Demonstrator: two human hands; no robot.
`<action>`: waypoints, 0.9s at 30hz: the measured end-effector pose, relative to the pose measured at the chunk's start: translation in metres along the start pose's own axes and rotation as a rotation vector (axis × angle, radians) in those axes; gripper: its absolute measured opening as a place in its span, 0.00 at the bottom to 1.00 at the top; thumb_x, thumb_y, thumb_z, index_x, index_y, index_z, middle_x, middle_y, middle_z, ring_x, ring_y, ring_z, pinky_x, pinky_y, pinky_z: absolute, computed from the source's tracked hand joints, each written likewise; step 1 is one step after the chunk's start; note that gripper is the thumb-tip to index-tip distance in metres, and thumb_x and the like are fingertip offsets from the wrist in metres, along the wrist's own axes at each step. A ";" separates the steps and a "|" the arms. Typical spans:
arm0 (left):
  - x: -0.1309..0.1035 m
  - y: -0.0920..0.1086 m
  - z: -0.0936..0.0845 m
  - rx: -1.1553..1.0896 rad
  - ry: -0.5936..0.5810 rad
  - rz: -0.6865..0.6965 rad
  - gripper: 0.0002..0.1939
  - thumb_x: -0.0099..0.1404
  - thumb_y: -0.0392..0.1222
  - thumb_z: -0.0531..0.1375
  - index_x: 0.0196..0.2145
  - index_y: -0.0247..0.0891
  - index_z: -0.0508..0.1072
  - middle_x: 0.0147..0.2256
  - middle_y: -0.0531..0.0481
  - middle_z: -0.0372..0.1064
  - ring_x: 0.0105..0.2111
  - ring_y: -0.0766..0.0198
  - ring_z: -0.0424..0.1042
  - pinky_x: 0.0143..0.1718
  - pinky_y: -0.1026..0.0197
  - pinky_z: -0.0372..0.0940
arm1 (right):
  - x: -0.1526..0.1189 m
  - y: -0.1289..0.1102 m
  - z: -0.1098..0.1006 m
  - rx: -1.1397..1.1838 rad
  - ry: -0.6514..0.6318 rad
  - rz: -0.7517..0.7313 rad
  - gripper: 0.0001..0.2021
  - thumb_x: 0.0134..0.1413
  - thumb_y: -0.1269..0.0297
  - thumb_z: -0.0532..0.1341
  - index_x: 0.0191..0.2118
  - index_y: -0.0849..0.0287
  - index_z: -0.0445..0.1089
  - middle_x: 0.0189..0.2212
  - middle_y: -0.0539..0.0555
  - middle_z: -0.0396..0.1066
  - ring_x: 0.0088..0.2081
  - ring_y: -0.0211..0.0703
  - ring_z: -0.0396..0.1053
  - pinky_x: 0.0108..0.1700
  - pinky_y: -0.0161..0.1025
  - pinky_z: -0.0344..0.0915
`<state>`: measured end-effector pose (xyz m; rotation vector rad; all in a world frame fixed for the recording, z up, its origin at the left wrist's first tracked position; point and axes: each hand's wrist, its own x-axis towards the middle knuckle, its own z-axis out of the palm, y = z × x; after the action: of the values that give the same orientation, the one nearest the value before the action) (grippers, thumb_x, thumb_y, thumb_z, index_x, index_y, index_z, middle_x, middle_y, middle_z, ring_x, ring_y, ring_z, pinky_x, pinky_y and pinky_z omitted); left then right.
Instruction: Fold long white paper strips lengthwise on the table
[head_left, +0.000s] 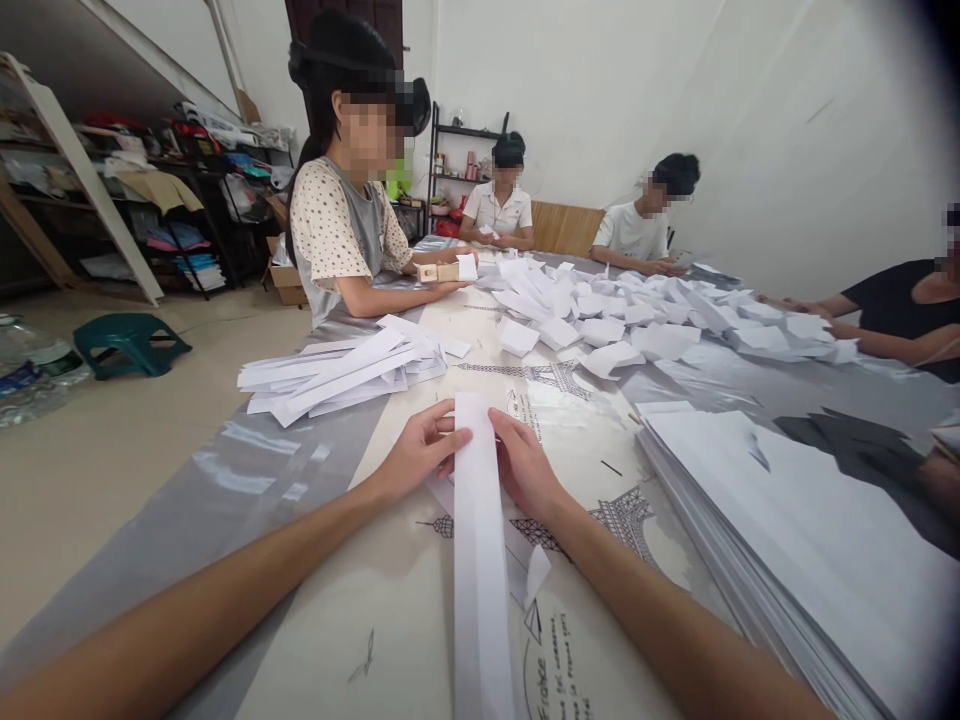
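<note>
A: Fingers first — what's the left hand [420, 450] doing?

B: Flat on the desk [315, 620], fingers [450, 437] stretched onto the left edge of the long paper strip [480, 560]. Pressing on it, not wrapped around it.

A: Right hand [525, 465]?

B: Same thing mirrored — fingers laid against the strip's right edge near its far end. Both hands lie spread open, nothing clasped. The strip runs between them, from the fingertips back toward the wearer, flat on the desk.

A: Under the strip?

B: Another folded white piece [529, 570] pokes out on the right side, just beside the right wrist. The desk cover is printed with tower drawings.

A: Further out?

B: Left and ahead, a loose pile of folded strips [337, 375], apart from the hands. Right, a thick stack of flat sheets [810, 540] near the right forearm. Mid-desk, a big heap of small folded papers [637, 320].

A: People?

B: Four others seated around the desk. The nearest, in a dotted top [330, 220], holds a wooden tool [439, 271] with a paper piece. Green stool [131, 343] on the floor at left, shelves behind.
</note>
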<state>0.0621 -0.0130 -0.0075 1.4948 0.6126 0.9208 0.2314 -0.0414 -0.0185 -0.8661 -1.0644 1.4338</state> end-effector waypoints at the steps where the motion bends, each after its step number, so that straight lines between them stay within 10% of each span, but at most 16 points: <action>1: 0.001 -0.001 0.000 -0.004 0.017 0.001 0.24 0.66 0.53 0.64 0.53 0.35 0.70 0.28 0.53 0.70 0.16 0.74 0.57 0.18 0.68 0.52 | 0.000 -0.001 0.000 0.038 -0.003 0.006 0.20 0.59 0.42 0.62 0.38 0.57 0.76 0.32 0.54 0.76 0.32 0.46 0.71 0.34 0.41 0.67; 27: 0.002 0.001 -0.001 0.033 0.006 -0.064 0.29 0.64 0.51 0.66 0.57 0.39 0.62 0.30 0.53 0.73 0.17 0.72 0.66 0.19 0.68 0.55 | 0.001 -0.003 -0.001 -0.039 0.139 0.005 0.20 0.54 0.43 0.66 0.28 0.57 0.71 0.22 0.48 0.68 0.24 0.41 0.63 0.28 0.39 0.61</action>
<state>0.0626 -0.0111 -0.0061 1.4935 0.6791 0.8701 0.2329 -0.0399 -0.0158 -0.9823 -0.9888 1.3406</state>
